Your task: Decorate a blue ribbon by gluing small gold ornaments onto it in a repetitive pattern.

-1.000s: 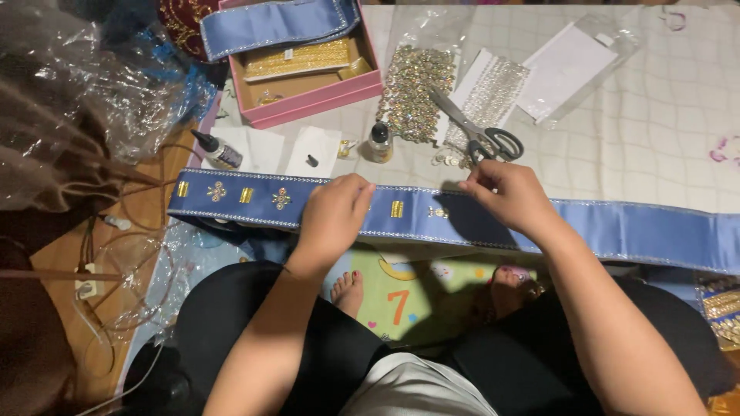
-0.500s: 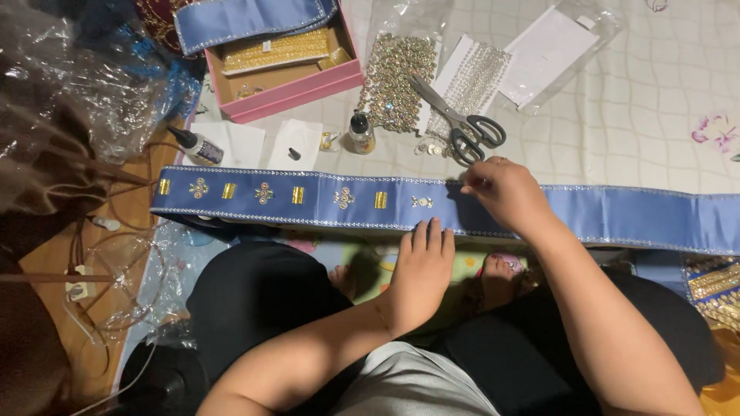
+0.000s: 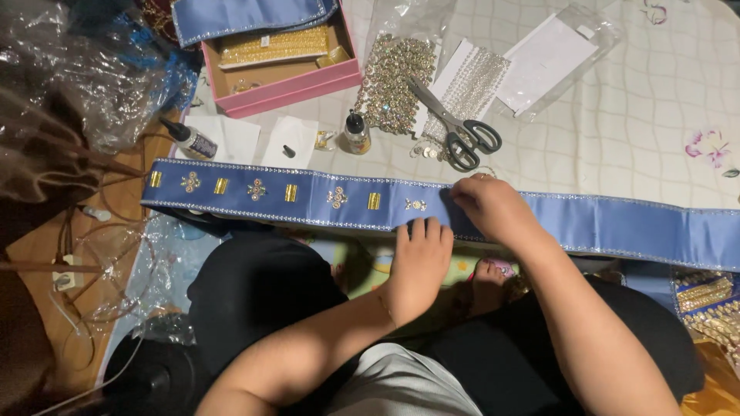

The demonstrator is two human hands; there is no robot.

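Blue satin band [image 3: 601,223]: laid flat across the near edge of the quilted white cover [image 3: 632,131], running from the left of the view out past the right edge. Silver trim along both long edges. Gold bars and jewelled ornaments [image 3: 257,189] fixed in a row along the left half; last ornament just left of the right hand.

Left hand [image 3: 420,262]: palm down, fingers extended and close together, fingertips resting on the lower edge of the band. Open, gripping nothing.

Right hand [image 3: 493,209]: resting on the band, fingers curled down onto the fabric just right of the last ornament. Fingertips hidden beneath the hand; whether a small item is pinched, cannot tell.

Behind the band, on the cover:
- Scissors [image 3: 455,127], black handles, lying closed across a sheet of silver trim [image 3: 470,81], just above the right hand.
- Bag of rhinestone trim [image 3: 393,77], left of the scissors.
- Small glue bottle [image 3: 356,132], upright, dark cap, beside the rhinestone bag.
- Second glue bottle [image 3: 191,140], lying on its side on white paper, near the left end of the band.
- Pink box [image 3: 301,85], open, holding gold trim, with a folded blue band draped over its far side.
- Clear packet with white card [image 3: 543,62], well apart to the upper right.

Crumpled clear plastic [image 3: 69,85] at far left.
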